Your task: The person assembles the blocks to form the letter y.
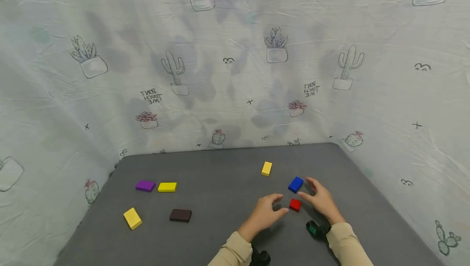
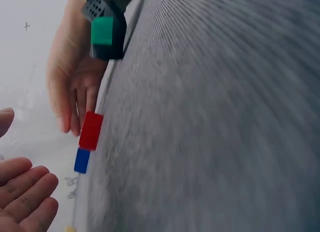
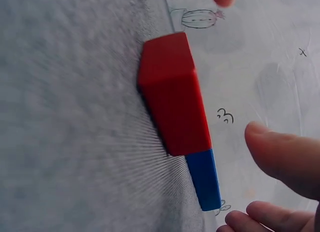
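A small red block [image 1: 295,205] lies on the grey table between the two hands. Just behind it is a blue block [image 1: 295,185], flat on the surface. My left hand [image 1: 265,213] hovers left of the red block, thumb and fingers spread apart with nothing between them. On the other side, my right hand [image 1: 322,201] is held near the blue and red blocks, fingers relaxed and apart from both. In the right wrist view the red block [image 3: 175,97] appears large, with the blue block [image 3: 204,179] beyond it and the right thumb [image 3: 280,154] to the side.
A yellow block [image 1: 267,168] lies farther back. To the left are a purple block [image 1: 145,185], a bright yellow block [image 1: 167,187], another yellow block [image 1: 132,218] and a dark brown block [image 1: 180,215]. A cactus-print cloth [image 1: 235,78] surrounds the table.
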Demonstrator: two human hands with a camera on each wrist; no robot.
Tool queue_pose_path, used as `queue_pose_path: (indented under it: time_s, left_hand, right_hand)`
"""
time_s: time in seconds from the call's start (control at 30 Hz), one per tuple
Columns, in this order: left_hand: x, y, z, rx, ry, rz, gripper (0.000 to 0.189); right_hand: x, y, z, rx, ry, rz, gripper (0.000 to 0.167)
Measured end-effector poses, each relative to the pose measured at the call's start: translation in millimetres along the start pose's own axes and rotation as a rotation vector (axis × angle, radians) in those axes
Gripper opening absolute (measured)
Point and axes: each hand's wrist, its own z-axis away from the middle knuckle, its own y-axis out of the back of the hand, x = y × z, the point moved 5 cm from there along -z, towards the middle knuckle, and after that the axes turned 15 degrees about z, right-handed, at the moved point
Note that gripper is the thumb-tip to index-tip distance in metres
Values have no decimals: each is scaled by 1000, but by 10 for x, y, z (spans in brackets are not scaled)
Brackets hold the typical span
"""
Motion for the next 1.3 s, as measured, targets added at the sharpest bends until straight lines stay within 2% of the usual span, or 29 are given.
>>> queue_pose_path:
  time_s: [0.17,0.27,0.43,0.6,0.8,1.03,1.3]
  left_hand:
    - [-75,-81,-99,-4,17,94,47]
    - [-101,-118,-149,-3,23,97,47]
    - [-151,-194,-236,18,14,30,46]
    - [-178,-260,-292,37,-25,-64,45]
    - [-172,-329,-359,39,-71,-131,44]
    - [-160,-374,-363,28,-91,-189,45]
    - [-165,-429,-370,81,-135,-236,44]
  right_hand:
    - [35,-41,-80,5,26,-42,76]
    - [36,-63,-111,9,48,-54,75]
    - [48,-100,-173,-6,66,-64,75]
    - [73,-136,-236,-44,66,-69,78]
    - [96,-135,-305,-86,50,-5,80]
    - [83,-142,-345,-98,76,39,78]
    - [68,-136,-351,-75,121,45,75]
